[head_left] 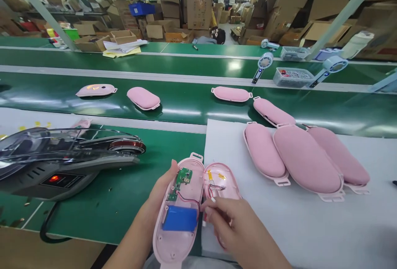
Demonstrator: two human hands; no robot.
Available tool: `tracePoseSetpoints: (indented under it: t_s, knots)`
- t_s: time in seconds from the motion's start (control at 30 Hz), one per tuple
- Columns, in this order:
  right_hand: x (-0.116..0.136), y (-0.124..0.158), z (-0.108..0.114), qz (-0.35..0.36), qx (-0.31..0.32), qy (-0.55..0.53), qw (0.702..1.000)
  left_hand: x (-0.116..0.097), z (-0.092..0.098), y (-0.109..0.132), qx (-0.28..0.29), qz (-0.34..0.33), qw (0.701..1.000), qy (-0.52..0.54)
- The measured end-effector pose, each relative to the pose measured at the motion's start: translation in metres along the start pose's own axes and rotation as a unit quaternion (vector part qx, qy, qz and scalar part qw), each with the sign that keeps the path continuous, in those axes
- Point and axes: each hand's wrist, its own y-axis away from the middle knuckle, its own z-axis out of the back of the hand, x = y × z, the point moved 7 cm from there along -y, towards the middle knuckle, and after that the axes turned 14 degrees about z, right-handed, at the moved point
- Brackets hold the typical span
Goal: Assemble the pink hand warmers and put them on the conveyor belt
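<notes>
An opened pink plastic casing lies in two halves before me. My left hand is wrapped round the edge of the longer half, thumb at its upper rim. Inside that half are a green circuit board and a blue battery pack. Thin red and dark wires run from the board toward the second half, which has yellow tape inside. My right hand pinches the wires between thumb and forefinger at the gap between the halves; it partly covers the second half.
Several closed pink casings rest on white sheeting at right, with others on the green conveyor. A tape dispenser stands at left. Beyond are small blue fans, a clear tub of small parts and cardboard boxes.
</notes>
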Motion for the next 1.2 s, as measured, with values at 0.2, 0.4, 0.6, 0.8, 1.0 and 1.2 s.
tracePoseSetpoints:
  t_s: [0.2, 0.4, 0.6, 0.8, 1.0, 1.2]
  knots:
    - [0.006, -0.017, 0.001, 0.008, 0.010, 0.029, 0.999, -0.003, -0.012, -0.004, 0.066, -0.038, 0.997, -0.016]
    - [-0.001, -0.018, 0.008, 0.034, -0.098, 0.172, 0.980, -0.002, -0.009, -0.003, 0.069, -0.039, 0.996, -0.034]
    - [0.005, -0.017, 0.023, 0.052, -0.230, 0.252, 0.939, 0.001, -0.003, -0.005, 0.064, -0.025, 0.997, -0.029]
    - [0.002, -0.015, 0.021, 0.089, -0.214, 0.134, 0.963, 0.002, -0.003, -0.006, 0.064, -0.027, 0.997, -0.025]
    - [0.003, -0.011, 0.011, 0.096, -0.142, 0.037, 0.985, -0.001, -0.009, -0.006, 0.047, -0.043, 0.998, -0.020]
    - [-0.020, 0.040, 0.074, 0.035, -0.270, 0.160, 0.949, -0.008, 0.006, 0.017, 0.079, -0.036, 0.996, -0.009]
